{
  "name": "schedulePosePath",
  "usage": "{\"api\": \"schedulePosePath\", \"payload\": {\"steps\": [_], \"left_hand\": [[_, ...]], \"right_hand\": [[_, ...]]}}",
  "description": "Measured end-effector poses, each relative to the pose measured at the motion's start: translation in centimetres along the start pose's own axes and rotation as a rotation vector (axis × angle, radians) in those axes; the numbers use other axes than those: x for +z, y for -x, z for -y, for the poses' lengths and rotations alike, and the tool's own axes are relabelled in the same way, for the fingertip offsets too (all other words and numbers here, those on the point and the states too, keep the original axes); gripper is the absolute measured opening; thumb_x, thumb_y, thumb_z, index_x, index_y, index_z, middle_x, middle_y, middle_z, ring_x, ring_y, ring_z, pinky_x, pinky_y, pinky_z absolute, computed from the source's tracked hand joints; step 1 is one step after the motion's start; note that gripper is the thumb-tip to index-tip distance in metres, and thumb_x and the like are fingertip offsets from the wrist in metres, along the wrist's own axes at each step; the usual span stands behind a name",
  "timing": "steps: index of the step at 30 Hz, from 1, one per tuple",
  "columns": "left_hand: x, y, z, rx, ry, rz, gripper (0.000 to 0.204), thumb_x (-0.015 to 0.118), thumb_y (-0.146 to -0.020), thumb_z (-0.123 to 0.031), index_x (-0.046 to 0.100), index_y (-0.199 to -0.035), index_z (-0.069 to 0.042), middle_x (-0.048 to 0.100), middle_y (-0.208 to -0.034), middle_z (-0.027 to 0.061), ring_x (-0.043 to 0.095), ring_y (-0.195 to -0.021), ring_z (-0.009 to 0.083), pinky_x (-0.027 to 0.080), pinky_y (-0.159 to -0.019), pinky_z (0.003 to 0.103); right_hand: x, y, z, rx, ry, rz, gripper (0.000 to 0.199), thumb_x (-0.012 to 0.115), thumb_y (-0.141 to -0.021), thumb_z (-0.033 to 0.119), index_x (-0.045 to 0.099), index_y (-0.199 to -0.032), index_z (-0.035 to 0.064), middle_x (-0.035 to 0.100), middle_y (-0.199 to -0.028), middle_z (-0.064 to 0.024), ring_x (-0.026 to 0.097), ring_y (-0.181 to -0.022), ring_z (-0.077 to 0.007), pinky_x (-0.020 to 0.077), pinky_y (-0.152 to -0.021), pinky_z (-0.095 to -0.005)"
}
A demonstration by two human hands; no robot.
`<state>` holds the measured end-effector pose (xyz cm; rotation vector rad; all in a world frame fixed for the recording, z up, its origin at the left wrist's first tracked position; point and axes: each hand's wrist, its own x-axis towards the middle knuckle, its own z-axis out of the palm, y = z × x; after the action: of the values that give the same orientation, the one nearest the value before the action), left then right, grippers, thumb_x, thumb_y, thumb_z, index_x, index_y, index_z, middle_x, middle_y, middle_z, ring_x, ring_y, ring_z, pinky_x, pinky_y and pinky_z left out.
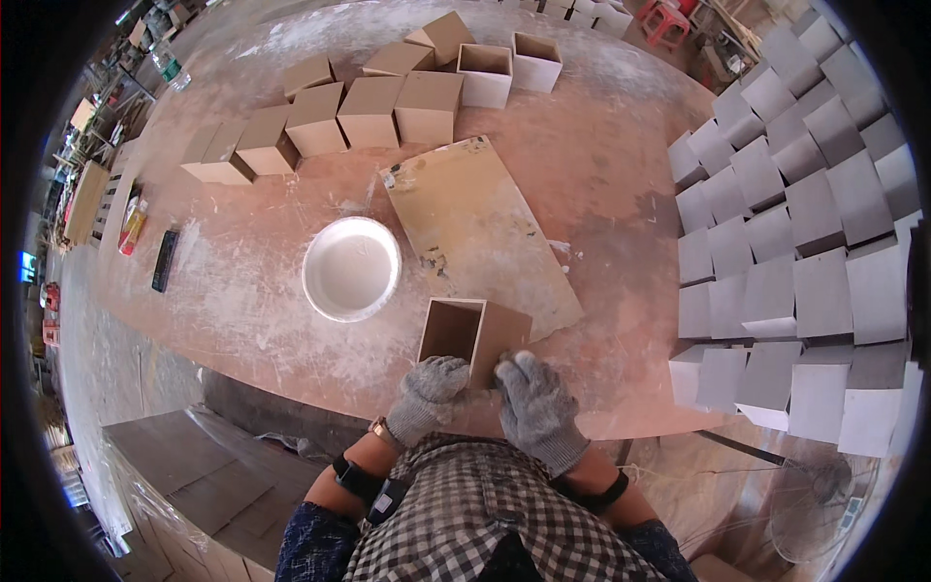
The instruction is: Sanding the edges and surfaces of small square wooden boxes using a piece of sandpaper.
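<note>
An open-ended brown box lies near the table's front edge, its dark hollow facing up and to the left. My left hand, in a grey knitted glove, is closed on the box's near edge. Against the near right corner of the box is my right hand, gloved alike, its fingers curled together; whatever they may pinch is hidden. Beyond the box lies a flat, stained tan board. Left of the board stands a round white bowl with a pale, whitish content.
Brown boxes form rows at the back, two with open tops. Stacked grey-white boxes rise along the right. A black bar-shaped object, a red-and-yellow item and a plastic bottle are at left. Wrapped boxes stand lower left.
</note>
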<state>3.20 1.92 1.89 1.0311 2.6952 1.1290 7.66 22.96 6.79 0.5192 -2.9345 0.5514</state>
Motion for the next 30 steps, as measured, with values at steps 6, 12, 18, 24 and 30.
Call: {"api": "schedulePosePath", "payload": {"steps": [6, 12, 18, 24, 30], "left_hand": [[0.4, -0.2, 0.8, 0.081, 0.003, -0.078, 0.036, 0.077, -0.077, -0.036, 0.067, -0.095, -0.007, 0.063, -0.083, 0.0098, 0.064, -0.079, 0.0304, 0.052, -0.071, 0.041], [0.7, 0.0, 1.1, 0.122, -0.041, -0.165, 0.038, 0.078, -0.077, -0.037, 0.069, -0.101, -0.008, 0.065, -0.083, 0.0085, 0.065, -0.077, 0.0289, 0.053, -0.068, 0.039], [0.6, 0.1, 1.2, 0.083, 0.042, -0.118, 0.037, 0.078, -0.077, -0.036, 0.069, -0.1, -0.009, 0.067, -0.084, 0.0088, 0.065, -0.077, 0.0293, 0.054, -0.068, 0.04], [0.8, 0.6, 1.8, 0.05, 0.041, -0.126, 0.038, 0.078, -0.076, -0.035, 0.069, -0.103, -0.009, 0.067, -0.085, 0.0096, 0.066, -0.081, 0.0307, 0.054, -0.072, 0.041], [1.2, 0.8, 2.8, 0.098, 0.016, -0.102, 0.044, 0.078, -0.072, -0.035, 0.069, -0.106, -0.008, 0.069, -0.092, 0.0105, 0.067, -0.086, 0.0311, 0.054, -0.075, 0.041]], "right_hand": [[1.2, -3.8, -2.9, -0.248, -0.143, -0.423, 0.024, 0.073, -0.081, 0.01, 0.065, -0.103, 0.0086, 0.064, -0.096, -0.0121, 0.065, -0.086, -0.033, 0.0531, -0.073, -0.0431], [1.9, -2.5, -2.7, 0.111, -0.238, -0.206, 0.021, 0.073, -0.081, 0.01, 0.065, -0.1, 0.0106, 0.064, -0.091, -0.0128, 0.064, -0.08, -0.0325, 0.0521, -0.07, -0.0409], [1.4, -2.3, -1.5, 0.011, -0.052, -0.162, 0.025, 0.073, -0.077, 0.011, 0.065, -0.1, 0.0152, 0.061, -0.095, -0.0079, 0.063, -0.085, -0.0306, 0.0528, -0.071, -0.0422], [1.8, -4.9, -4.0, -0.021, -0.088, -0.212, 0.026, 0.073, -0.077, 0.013, 0.065, -0.101, 0.0146, 0.062, -0.096, -0.0088, 0.063, -0.088, -0.0311, 0.0532, -0.072, -0.0412], [1.1, -2.4, -2.4, -0.089, -0.037, -0.084, 0.023, 0.07, -0.078, 0.014, 0.065, -0.101, 0.0131, 0.064, -0.099, -0.0095, 0.063, -0.088, -0.032, 0.0531, -0.075, -0.0432]]}}
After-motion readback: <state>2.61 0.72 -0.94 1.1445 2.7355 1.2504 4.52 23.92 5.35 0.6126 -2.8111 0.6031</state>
